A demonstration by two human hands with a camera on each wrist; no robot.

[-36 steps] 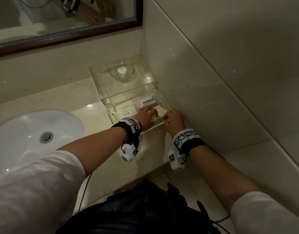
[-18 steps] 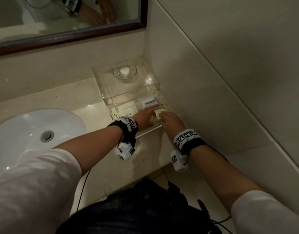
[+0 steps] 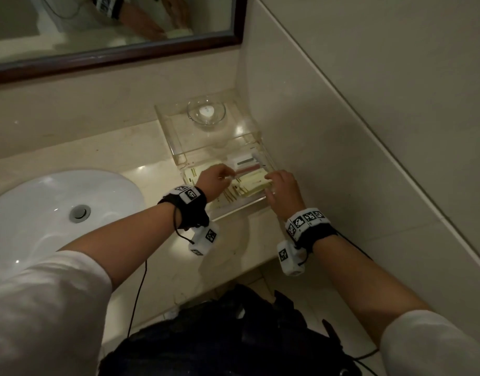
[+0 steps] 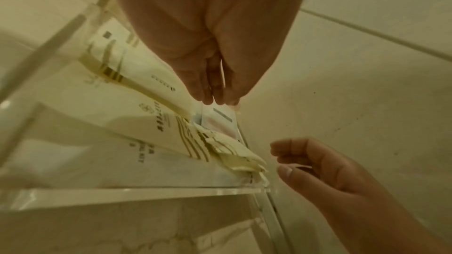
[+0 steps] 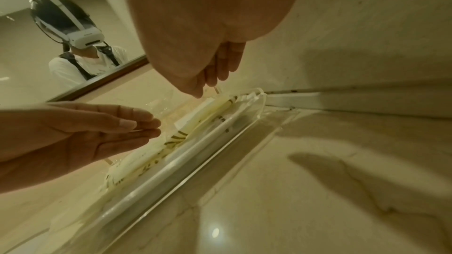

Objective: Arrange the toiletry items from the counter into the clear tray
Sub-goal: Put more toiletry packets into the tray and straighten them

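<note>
Neither hand grips anything. The left hand (image 3: 210, 178) is flat, fingers straight and together, its tips over the cream packets (image 3: 249, 185) in the tray; whether they press the top packet I cannot tell. The right hand (image 3: 283, 187) sits at the tray's 3 o'clock end with fingers loosely curled and nothing between them, close to the frayed packet ends (image 4: 234, 154) but apart from them in the left wrist view.

The packets lie overlapping in the lower part of the clear tray (image 3: 234, 208), their striped ends pointing toward 3 o'clock. Beyond them, toward 12 o'clock, a white box with grey and pink bars (image 3: 244, 164) lies against the tray's far side. At 12 o'clock a glass dish (image 3: 206, 114) stands on the tray's raised shelf. The sink (image 3: 57, 213) is at 9 o'clock on the counter (image 3: 125, 156), where I see no loose items.

The step looks like tidying: the items are already in, and the hands are squaring the stack. The next move likely calls for a light push from both ends, gentle enough not to crumple the soft packets.
</note>
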